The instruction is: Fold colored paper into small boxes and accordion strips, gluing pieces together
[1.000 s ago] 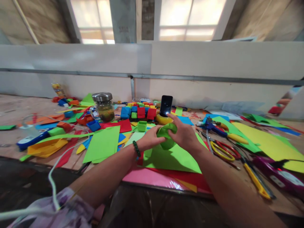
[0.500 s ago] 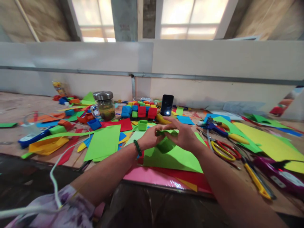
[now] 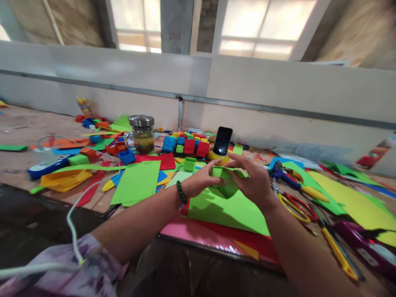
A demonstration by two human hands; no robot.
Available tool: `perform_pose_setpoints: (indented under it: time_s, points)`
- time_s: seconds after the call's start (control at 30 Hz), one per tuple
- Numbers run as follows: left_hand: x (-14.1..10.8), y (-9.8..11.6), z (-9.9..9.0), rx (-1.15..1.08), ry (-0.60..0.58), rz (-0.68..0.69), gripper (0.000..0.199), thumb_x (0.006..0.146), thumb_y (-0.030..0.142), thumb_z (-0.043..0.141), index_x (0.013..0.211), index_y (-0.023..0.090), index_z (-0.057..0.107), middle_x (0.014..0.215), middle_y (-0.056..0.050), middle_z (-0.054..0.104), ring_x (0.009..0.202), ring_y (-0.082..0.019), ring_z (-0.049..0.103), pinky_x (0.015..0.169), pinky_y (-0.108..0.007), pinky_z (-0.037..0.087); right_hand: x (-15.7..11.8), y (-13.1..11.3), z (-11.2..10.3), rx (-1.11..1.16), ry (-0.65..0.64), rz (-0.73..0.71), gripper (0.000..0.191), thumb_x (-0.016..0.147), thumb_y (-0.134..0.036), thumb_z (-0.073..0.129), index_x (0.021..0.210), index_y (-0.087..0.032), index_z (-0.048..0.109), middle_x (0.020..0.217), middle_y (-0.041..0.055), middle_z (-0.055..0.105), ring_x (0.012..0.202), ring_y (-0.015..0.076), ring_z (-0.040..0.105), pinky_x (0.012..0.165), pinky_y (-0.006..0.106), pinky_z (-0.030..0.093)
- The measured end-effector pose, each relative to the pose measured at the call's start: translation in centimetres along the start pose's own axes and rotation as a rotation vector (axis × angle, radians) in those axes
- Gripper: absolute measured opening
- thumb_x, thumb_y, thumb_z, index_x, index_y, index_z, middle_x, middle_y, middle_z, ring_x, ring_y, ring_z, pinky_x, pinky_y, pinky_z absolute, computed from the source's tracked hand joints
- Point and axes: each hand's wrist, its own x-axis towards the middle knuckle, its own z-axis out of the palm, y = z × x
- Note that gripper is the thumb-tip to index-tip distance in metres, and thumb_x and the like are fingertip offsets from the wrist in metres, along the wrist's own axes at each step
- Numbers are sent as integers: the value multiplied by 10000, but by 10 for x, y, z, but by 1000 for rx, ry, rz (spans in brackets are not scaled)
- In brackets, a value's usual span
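A folded piece of green paper [image 3: 228,187] is held up between the two hands, above a flat green sheet [image 3: 230,210] that lies at six o'clock from it. A phone [image 3: 222,140] stands at twelve o'clock, a small green box [image 3: 189,164] sits at ten, and the scissors [image 3: 293,206] rest at four.

The paper looks very light and thin, stiff enough to keep a curved, open shape but probably easy to crease or dent. It seems dry and not slippery. The edges at nine and three o'clock look like the best places to take hold, with a light pinch, since pressing on the middle would likely flatten it.

The left hand [image 3: 200,180] pinches the nine o'clock edge between thumb and fingers; its forearm slants in from seven o'clock, a dark bead bracelet [image 3: 182,192] at the wrist. The right hand [image 3: 257,181] grips the three o'clock edge, fingers bent over the top and reaching towards ten; its forearm comes up from five. Exactly where its thumb presses is hard to tell.
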Motion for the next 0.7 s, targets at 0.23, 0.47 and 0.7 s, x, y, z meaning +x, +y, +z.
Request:
perform_pose_setpoints:
  time_s: [0.23,0.47,0.7]
  points:
    - [-5,3,7,-66,35,-33,699,611,227,785,1223,147,457,1085,-104,596,920,-192,580,789,-311,463,0,-7,-2,-31,-37,-58,484,793,-131,602,1259,-230,515,949,32,734,909,201,692,844,343,543]
    - [-3,9,2,182,14,47,491,687,287,704,1135,146,560,1127,-101,612,1038,-225,556,872,-321,442,-1,-2,0,-43,-24,-44,479,813,-136,623,1266,-243,512,928,24,743,861,192,704,813,316,548]
    - [-4,11,-6,503,-44,-82,77,620,109,569,599,155,626,558,28,543,586,-120,479,554,-226,365,-4,-4,12,-25,-305,-8,555,785,-67,553,1316,-201,465,1160,103,650,1012,230,644,854,361,529]
